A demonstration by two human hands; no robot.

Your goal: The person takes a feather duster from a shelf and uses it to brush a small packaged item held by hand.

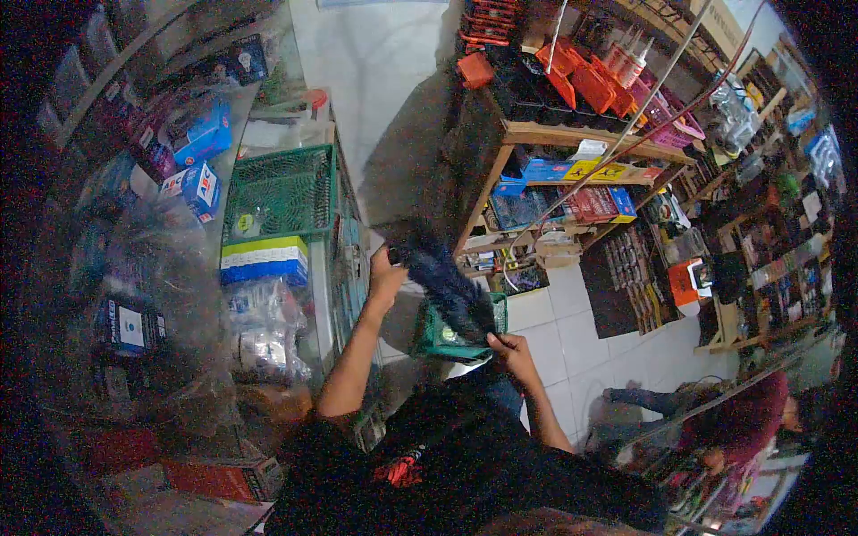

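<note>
A long, soft-looking, blue-black bundle [447, 288] stretches slantwise between my two hands; blur hides whether it is a duster or a crumpled plastic bag. My left hand [386, 279] is closed at its upper left end, where a small black part shows by the fingers. At the lower right end, my right hand [513, 352] pinches the narrow tip between thumb and fingers. Below the bundle, a green basket [427, 338] stands low down, partly covered by it and by my black shirt.
On the left counter are a green crate [277, 192], a box with a lime and blue pattern [264, 261] and blue ABC boxes [201, 190]. A wooden shelf [594, 138] with orange baskets [572, 71] stands ahead right. Another person [737, 420] is at lower right.
</note>
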